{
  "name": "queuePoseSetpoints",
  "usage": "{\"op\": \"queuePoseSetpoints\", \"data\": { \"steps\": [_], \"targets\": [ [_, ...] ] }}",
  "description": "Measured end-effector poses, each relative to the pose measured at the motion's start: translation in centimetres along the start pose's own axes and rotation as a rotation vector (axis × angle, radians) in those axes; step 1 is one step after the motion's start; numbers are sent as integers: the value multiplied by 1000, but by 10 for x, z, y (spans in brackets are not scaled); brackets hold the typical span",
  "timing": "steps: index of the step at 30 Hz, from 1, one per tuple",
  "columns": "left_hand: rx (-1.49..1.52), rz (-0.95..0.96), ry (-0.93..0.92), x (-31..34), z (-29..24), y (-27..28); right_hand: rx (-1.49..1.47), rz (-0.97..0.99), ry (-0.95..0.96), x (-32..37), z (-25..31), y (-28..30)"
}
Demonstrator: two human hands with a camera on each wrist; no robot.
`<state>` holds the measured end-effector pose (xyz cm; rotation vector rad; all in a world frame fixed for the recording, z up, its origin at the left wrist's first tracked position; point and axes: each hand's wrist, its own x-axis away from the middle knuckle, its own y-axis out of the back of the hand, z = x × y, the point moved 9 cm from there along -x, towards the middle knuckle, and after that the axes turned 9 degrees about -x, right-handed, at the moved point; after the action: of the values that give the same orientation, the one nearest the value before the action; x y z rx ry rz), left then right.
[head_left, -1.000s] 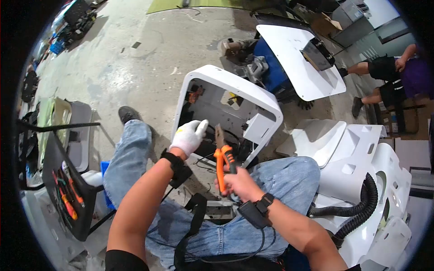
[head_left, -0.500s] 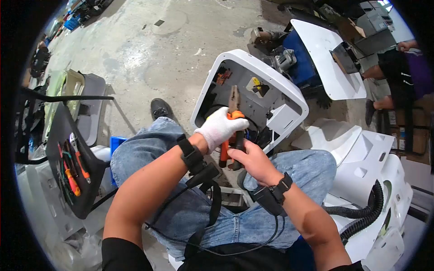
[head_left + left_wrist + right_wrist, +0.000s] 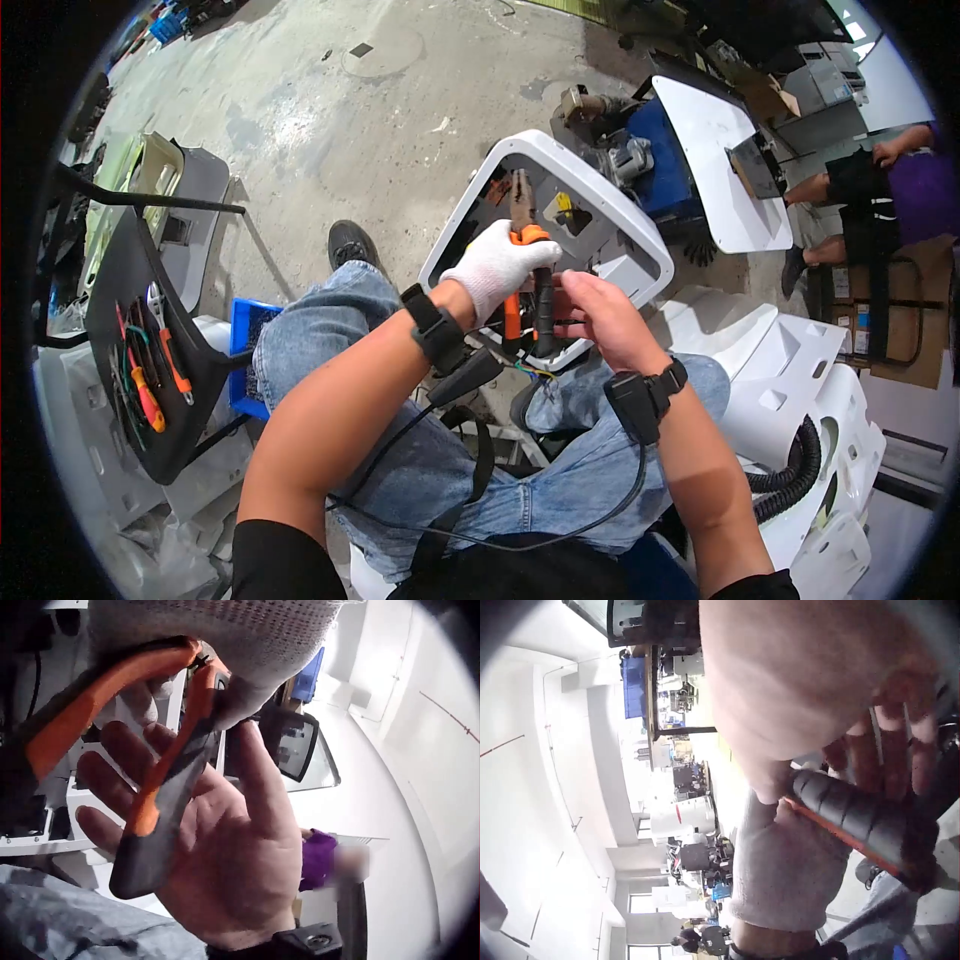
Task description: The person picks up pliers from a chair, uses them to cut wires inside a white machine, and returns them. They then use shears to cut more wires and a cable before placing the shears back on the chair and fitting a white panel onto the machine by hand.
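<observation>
My left hand (image 3: pixel 500 262), in a white knit glove, grips a pair of orange-and-black pliers (image 3: pixel 543 310) around the pivot. The metal nose points away from me, over the open white housing (image 3: pixel 602 200); the two handles come back toward my body, spread apart. Bare, my right hand (image 3: pixel 612 322) is beside the handles with its palm toward them. In the left wrist view, the right hand's fingers (image 3: pixel 112 780) extend loosely behind one handle, not wrapped round it, and its thumb reaches up to the glove. Wires and dark parts lie inside the housing.
At left, a black seat (image 3: pixel 200 335) carries screwdrivers (image 3: pixel 148 402) and other hand tools, with a blue bin (image 3: pixel 240 345) beside it. White shell panels (image 3: pixel 780 375) and a black corrugated hose (image 3: pixel 805 470) are at right. Another person (image 3: pixel 915 190) sits farther back.
At first the right hand held the pliers by the handles, with the left hand apart. The left hand then took them at the pivot, and the right hand has loosened from the handles.
</observation>
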<state>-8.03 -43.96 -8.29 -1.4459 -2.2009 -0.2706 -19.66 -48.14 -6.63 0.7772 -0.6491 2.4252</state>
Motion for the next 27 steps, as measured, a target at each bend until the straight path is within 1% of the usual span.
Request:
{"op": "queuePoseSetpoints", "data": {
  "steps": [2,4,6,8,9,10,11,12,13,14,15,16,18,19,20,22,23,24,26,27],
  "targets": [
    [-66,-44,30,-1,14,-9,124,-41,-24,2,-11,3],
    [-132,-12,38,-2,20,-22,77,-55,-34,9,-21,8],
    [-200,7,55,-1,24,-31,71,-118,-27,17,-31,16],
    [-360,68,39,-4,24,-47,78,-151,-4,27,-32,22],
    [-213,165,34,-2,21,-62,162,-152,17,29,-32,32],
    [-220,206,39,-1,15,-69,246,-160,37,33,-32,41],
    [-167,246,33,-8,19,-78,155,-181,39,39,-36,47],
    [-114,285,28,-10,17,-87,146,-199,39,43,-39,56],
    [-120,311,76,-7,16,-93,128,-223,78,45,-39,67],
    [-121,330,77,-11,21,-98,111,-249,114,46,-41,79],
    [-122,321,39,-17,26,-103,218,-293,170,47,-42,89],
    [-124,310,0,-20,23,-106,287,-319,305,47,-38,96],
    [-189,304,-3,-21,24,-110,321,-368,401,51,-38,98],
    [-114,272,28,-22,27,-109,383,-345,353,54,-33,90],
    [-40,238,58,-24,30,-106,375,-344,352,52,-34,88],
    [-39,233,69,-27,30,-106,591,-362,452,50,-26,78],
    [-21,221,108,-27,33,-105,556,-325,385,44,-30,77],
    [-3,208,149,-25,34,-104,550,-324,379,42,-30,77],
    [-7,209,162,-23,29,-106,692,-405,418,43,-23,78],
    [-10,212,164,-24,27,-106,723,-444,372,44,-22,79]
  ]
}}
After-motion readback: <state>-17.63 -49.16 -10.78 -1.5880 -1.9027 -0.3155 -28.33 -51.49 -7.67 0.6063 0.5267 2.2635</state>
